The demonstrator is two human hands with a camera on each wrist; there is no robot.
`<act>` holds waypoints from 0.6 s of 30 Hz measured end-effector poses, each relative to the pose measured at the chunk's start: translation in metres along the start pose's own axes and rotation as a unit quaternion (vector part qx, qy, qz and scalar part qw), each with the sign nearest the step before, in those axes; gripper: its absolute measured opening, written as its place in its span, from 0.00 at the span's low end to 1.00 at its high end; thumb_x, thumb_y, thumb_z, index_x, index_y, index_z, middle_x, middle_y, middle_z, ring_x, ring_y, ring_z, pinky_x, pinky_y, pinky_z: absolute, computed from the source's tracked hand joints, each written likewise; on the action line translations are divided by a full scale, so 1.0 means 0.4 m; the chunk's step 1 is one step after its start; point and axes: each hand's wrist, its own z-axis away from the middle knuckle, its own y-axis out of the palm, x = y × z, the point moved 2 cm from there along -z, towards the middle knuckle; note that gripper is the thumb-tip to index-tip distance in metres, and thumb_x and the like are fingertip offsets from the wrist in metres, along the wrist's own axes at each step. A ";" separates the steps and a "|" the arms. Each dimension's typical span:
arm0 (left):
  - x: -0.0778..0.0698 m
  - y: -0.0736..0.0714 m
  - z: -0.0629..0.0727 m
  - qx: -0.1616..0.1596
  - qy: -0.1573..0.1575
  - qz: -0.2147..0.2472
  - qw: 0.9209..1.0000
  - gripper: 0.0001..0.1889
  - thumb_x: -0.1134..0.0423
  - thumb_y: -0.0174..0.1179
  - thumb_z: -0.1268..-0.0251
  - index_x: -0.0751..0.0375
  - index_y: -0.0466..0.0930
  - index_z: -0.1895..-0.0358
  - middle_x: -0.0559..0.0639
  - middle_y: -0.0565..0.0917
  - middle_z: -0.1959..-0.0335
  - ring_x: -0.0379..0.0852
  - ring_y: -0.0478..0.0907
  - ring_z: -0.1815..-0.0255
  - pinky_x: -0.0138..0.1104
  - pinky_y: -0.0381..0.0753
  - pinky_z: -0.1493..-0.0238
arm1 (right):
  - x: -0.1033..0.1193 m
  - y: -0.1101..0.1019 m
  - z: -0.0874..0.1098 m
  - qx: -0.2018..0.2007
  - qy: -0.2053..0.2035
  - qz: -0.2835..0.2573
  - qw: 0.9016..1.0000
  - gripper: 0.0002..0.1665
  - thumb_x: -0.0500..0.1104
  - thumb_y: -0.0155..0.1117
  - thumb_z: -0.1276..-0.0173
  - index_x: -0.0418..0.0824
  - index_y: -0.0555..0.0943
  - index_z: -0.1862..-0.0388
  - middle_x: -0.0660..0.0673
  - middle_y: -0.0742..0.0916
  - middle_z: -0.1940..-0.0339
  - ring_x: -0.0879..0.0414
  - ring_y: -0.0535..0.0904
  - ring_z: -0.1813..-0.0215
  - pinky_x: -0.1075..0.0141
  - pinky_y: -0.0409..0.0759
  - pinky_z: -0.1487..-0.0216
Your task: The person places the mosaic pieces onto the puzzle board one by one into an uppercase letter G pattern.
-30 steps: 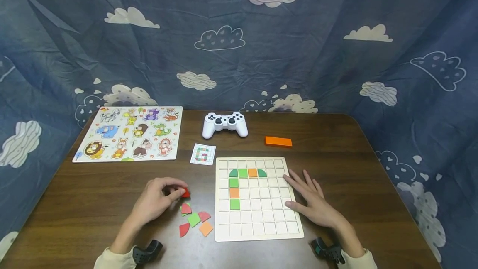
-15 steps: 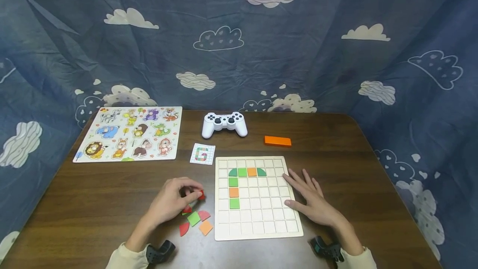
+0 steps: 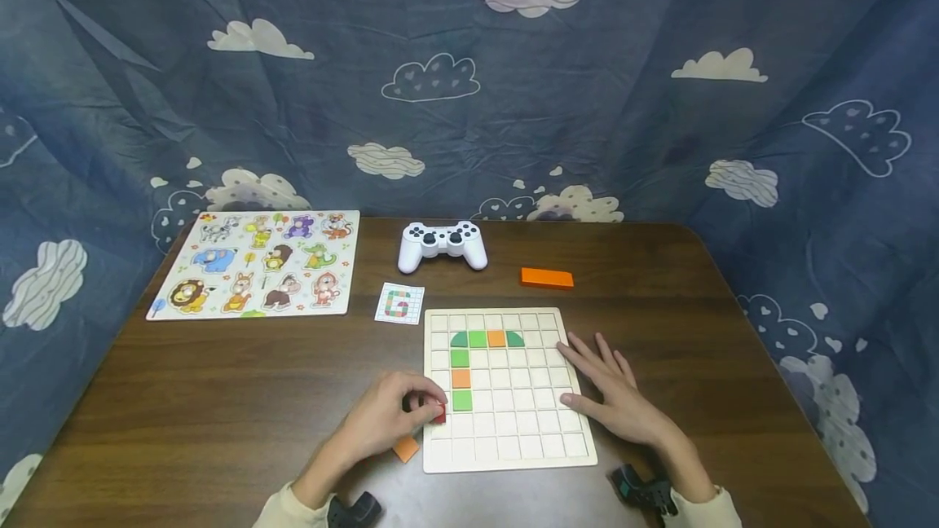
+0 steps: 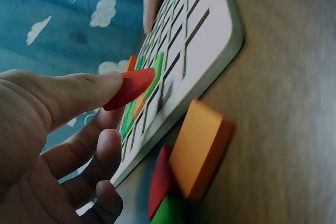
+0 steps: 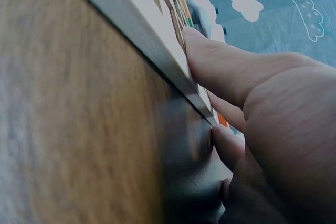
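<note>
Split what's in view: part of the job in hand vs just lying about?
In the job:
- red piece, pinched by the left hand
- grid board, touched by the right hand
- green and orange tiles on it
- loose orange tile beside it
- pattern card, probably the guide

Likely just lying about:
- animal picture board
- white game controller
- orange block

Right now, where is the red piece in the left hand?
In the head view, the red piece is pinched in the left hand, over the left edge of the pale board, near the lowest green square.
</note>
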 end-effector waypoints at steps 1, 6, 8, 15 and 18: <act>-0.003 0.007 -0.001 0.001 0.004 -0.005 1.000 0.02 0.66 0.67 0.37 0.57 0.88 0.64 0.38 0.80 0.74 0.31 0.71 0.75 0.27 0.71 0.72 | 0.001 0.001 -0.001 -0.001 -0.001 0.000 1.000 0.44 0.55 0.66 0.32 0.47 0.62 0.21 0.34 0.58 0.19 0.24 0.36 0.21 0.28 0.32 0.31; -0.012 0.037 -0.011 0.006 0.019 -0.009 1.000 0.01 0.66 0.68 0.38 0.56 0.88 0.67 0.38 0.81 0.76 0.29 0.71 0.76 0.26 0.72 0.72 | 0.000 0.000 0.000 -0.002 -0.001 0.000 1.000 0.44 0.55 0.66 0.32 0.48 0.62 0.21 0.34 0.58 0.19 0.24 0.36 0.21 0.27 0.33 0.31; -0.015 0.044 -0.015 0.002 0.017 -0.012 1.000 0.02 0.66 0.69 0.39 0.55 0.88 0.69 0.37 0.81 0.77 0.29 0.70 0.77 0.25 0.72 0.73 | 0.000 0.000 -0.001 0.000 -0.001 0.000 1.000 0.44 0.55 0.66 0.32 0.49 0.61 0.21 0.34 0.57 0.18 0.24 0.36 0.21 0.27 0.32 0.31; -0.025 0.059 -0.019 -0.036 0.005 -0.015 0.999 0.03 0.64 0.72 0.43 0.51 0.88 0.72 0.36 0.78 0.80 0.30 0.68 0.79 0.26 0.69 0.76 | 0.001 -0.001 -0.003 0.004 0.004 0.000 1.000 0.44 0.56 0.66 0.32 0.48 0.61 0.21 0.35 0.57 0.18 0.25 0.36 0.20 0.27 0.32 0.31; -0.026 0.071 -0.017 -0.050 0.006 -0.030 0.998 0.03 0.62 0.73 0.44 0.50 0.88 0.72 0.35 0.80 0.79 0.30 0.69 0.78 0.26 0.69 0.76 | 0.003 -0.003 -0.002 0.006 0.007 0.000 1.000 0.44 0.56 0.66 0.32 0.48 0.61 0.21 0.35 0.57 0.18 0.25 0.36 0.20 0.27 0.32 0.31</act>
